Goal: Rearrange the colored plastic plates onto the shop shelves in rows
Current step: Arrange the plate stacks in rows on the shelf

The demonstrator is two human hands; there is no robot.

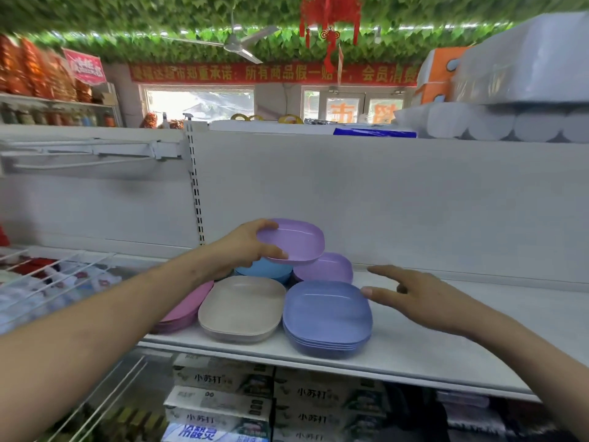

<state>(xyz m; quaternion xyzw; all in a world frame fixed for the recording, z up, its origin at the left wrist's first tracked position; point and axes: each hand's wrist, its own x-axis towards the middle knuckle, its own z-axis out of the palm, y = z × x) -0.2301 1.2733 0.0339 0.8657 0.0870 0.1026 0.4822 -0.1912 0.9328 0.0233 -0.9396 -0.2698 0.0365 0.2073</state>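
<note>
My left hand point(251, 242) gripped a lilac plate point(291, 239) by its left rim, thumb on the near edge, fingers curled over the far edge, holding it raised above the piles on the white shelf point(446, 339). Right hand point(424, 296) was open, palm down, gripping nothing, thumb tip touching or just beside the rim of the blue-violet stack point(326, 317).

Other piles: beige stack point(242, 306) front middle, pink stack point(188, 306) front left, partly hidden by my arm, light blue stack point(264, 271) and another lilac stack point(325, 267) at the back. Shelf to the right was bare.

Handling, my guess: thin plastic, so light and stiff, 1-hand lift is fine, not fragile. Smooth finish looked slick; nested plates may stick together or slide off a stack. Best hold is prob. the rim, thumb vs. fingers on opposite edges; for a whole stack, both hands under the bottom plate.
</note>
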